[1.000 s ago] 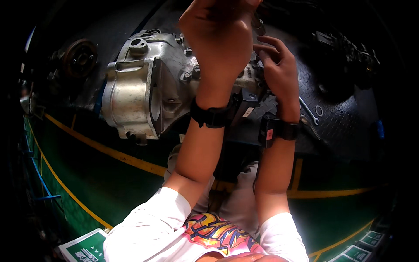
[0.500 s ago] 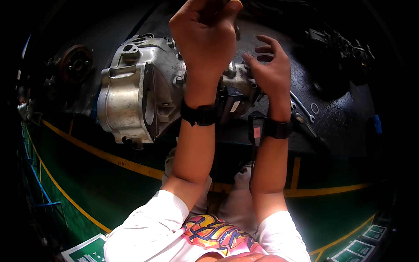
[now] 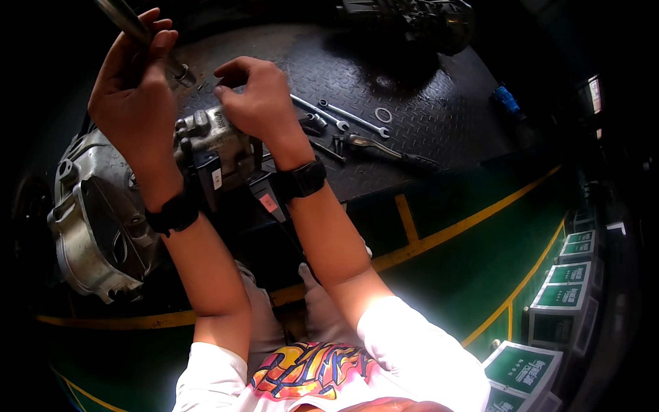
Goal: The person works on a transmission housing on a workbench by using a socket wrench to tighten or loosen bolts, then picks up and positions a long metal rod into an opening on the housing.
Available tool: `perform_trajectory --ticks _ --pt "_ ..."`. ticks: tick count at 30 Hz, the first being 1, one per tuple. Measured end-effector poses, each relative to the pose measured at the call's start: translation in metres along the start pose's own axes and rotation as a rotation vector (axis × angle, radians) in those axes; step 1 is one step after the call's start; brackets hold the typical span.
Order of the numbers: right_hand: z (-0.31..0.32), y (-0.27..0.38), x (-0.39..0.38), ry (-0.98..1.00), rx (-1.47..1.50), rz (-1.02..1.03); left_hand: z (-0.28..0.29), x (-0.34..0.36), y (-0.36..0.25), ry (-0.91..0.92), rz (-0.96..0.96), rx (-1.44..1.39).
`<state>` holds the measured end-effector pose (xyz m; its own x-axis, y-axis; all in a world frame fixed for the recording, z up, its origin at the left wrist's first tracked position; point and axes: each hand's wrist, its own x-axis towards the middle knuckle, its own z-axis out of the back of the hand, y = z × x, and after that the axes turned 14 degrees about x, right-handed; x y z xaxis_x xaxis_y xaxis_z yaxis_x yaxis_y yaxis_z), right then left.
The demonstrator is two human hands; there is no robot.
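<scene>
A silvery metal gearbox [image 3: 104, 152] lies on the dark workbench, with its wide bell-shaped housing toward the left and its narrower end under my hands. My left hand [image 3: 137, 103] is raised above the gearbox, its thumb and fingers closed round a slanting metal rod [image 3: 125, 16]. The rod's lower end is a short cylinder, like a socket, and its upper end runs out of the picture. My right hand [image 3: 264, 103] hovers over the gearbox's narrow end. Its fingers are loosely curved, with a gap to the thumb, and nothing shows between them.
Combination wrenches [image 3: 357, 119], a ratchet handle [image 3: 391, 152] and a metal ring [image 3: 383, 115] lie right of my right hand on the patterned metal benchtop [image 3: 439, 103]. Another gearbox [image 3: 429, 24] sits at the back. Green-and-white boxes [image 3: 523, 367] line the floor at right.
The view has turned, so the bench and gearbox appear farther left. My left hand now shows the metal rod in its grip. My right hand remains near the gearbox's narrow end.
</scene>
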<state>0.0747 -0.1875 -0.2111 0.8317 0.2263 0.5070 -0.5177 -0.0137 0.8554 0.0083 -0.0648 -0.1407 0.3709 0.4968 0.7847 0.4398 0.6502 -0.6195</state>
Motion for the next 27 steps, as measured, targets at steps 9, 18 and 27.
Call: perform_trajectory --ticks 9,18,27 --pt "-0.007 -0.002 0.003 -0.043 0.145 0.054 0.006 0.008 0.026 0.092 -0.040 0.051" --pt "-0.013 -0.012 0.002 -0.112 -0.011 0.207 0.002 0.003 0.032 0.056 -0.101 -0.090" --pt "-0.009 0.039 0.007 -0.258 0.288 0.224 0.001 0.002 0.000 0.014 0.128 -0.246"
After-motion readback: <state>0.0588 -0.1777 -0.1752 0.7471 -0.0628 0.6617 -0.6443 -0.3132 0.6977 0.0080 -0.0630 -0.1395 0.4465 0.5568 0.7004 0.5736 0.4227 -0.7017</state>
